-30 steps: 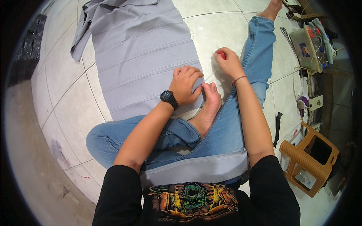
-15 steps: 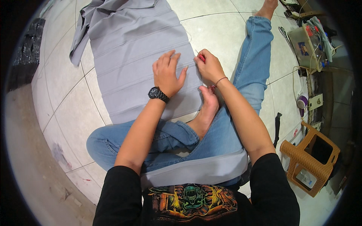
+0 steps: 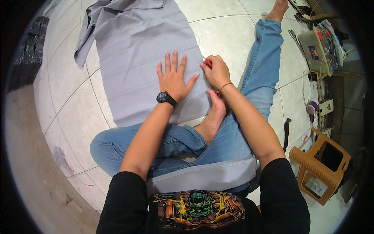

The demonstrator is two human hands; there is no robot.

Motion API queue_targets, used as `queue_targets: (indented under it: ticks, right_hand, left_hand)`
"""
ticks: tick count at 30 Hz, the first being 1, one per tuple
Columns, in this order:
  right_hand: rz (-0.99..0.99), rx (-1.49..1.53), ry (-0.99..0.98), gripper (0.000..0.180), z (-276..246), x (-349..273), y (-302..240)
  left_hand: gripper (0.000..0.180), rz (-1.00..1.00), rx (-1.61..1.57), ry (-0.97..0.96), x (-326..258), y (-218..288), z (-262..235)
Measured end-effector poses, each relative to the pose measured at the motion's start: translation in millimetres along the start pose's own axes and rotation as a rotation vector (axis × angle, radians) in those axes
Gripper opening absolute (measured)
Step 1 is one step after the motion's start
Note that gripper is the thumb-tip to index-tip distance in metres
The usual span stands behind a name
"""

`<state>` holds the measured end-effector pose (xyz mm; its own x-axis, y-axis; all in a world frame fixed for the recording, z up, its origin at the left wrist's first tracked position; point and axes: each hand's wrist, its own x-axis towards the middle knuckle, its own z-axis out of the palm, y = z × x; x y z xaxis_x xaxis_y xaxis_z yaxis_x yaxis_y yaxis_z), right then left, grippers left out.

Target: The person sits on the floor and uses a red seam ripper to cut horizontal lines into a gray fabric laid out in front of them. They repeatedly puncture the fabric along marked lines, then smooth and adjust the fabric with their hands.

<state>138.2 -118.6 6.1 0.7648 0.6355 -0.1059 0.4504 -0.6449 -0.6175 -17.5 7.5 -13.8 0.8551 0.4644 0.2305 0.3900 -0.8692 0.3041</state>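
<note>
1. One hand, the left [image 3: 174, 81], lies spread flat, holding nothing, on grey cloth [image 3: 128, 82].
2. The right hand [image 3: 216, 72], at the cloth's right edge, grips a small red tool [image 3: 208, 62].
3. Already in place: parallel seams [image 3: 136, 50] crossing the cloth around the left hand.
4. Beyond both hands, the far end [image 3: 120, 15] lies bunched, not yet spread; how much edge remains unworked cannot be told.

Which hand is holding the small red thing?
The right hand, the one with the bracelet: it grips the red thing. The left hand, wearing the black watch, is spread open on the grey cloth.
</note>
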Motion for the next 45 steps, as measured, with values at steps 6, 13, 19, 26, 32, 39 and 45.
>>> queue_targets:
  ticks: [6,13,19,26,32,39,45]
  right_hand:
    - [0.153,0.297,-0.003,0.03,-8,5,0]
    - [-0.009,0.045,0.1,0.024,-5,-6,-5]
    - [0.037,0.16,0.137,0.022,8,1,10]
    - [0.123,0.596,0.079,0.019,5,13,22]
    - [0.273,0.956,-0.194,0.013,-7,12,19]
    - [-0.113,0.225,0.116,0.012,-50,28,40]
    - [-0.01,-0.12,0.403,0.02,-97,29,56]
  left_hand:
    - [0.083,-0.031,-0.002,-0.007,-6,4,-2]
    - [0.082,-0.043,0.011,0.003,-9,8,-2]
    - [0.082,-0.047,0.02,0.0,-10,9,-3]
    - [0.082,-0.046,0.021,-0.006,-10,9,-4]
    - [0.082,-0.044,0.008,-0.006,-10,8,-3]
    - [0.082,-0.054,-0.013,-0.043,-10,7,-3]
    - [0.082,-0.059,-0.017,-0.059,-10,7,-3]
